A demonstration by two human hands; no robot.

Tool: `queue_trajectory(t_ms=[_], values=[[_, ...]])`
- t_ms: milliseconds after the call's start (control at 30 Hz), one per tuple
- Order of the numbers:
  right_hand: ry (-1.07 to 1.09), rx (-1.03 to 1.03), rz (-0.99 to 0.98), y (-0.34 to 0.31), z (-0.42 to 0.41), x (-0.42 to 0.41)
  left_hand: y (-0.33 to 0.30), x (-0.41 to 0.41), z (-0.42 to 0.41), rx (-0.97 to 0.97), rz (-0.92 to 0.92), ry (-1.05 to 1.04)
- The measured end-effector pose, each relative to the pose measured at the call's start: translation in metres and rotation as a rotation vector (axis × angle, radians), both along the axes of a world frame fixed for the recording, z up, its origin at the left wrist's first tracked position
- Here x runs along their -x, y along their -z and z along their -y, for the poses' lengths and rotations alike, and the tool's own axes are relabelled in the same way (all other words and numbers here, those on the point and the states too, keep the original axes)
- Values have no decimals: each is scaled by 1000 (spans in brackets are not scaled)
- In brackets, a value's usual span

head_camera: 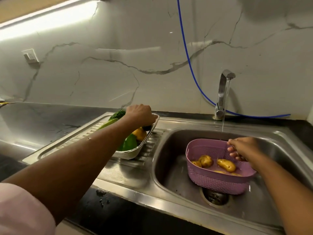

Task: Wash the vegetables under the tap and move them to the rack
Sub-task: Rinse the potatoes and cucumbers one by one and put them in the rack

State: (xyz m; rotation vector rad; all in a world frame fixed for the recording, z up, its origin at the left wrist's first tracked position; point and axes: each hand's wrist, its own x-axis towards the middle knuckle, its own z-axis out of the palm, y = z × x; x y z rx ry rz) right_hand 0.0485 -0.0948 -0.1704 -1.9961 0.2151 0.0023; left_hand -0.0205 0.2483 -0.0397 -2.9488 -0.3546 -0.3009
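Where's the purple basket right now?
The purple basket sits in the sink at right, under the tap, with the right hand gripping its rim.

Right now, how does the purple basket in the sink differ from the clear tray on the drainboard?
The purple basket is opaque, perforated plastic; the clear tray is see-through. The basket is held tilted in the sink bowl under the running tap by the right hand; the tray rests on the drainboard, where the left hand reaches into it. The basket holds potatoes; the tray holds a green pepper and other vegetables. Both hold produce.
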Motion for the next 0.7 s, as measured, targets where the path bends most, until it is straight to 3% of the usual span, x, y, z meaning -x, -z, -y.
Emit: queue_trajectory(t_ms=[133,233,400,533,700], values=[[-6,7,-2,3,1,-3,8,-2,32,46,226,204],[-24,29,-6,7,1,-8,20,-6,75,202,220,373],[-138,126,-55,19,-1,-15,79,-30,157,477,-146,455],[-285,321,-169,33,-5,-19,143,-50,200,552,-554,398],[-591,616,-324,36,-7,-17,175,-77,192,626,-802,386]])
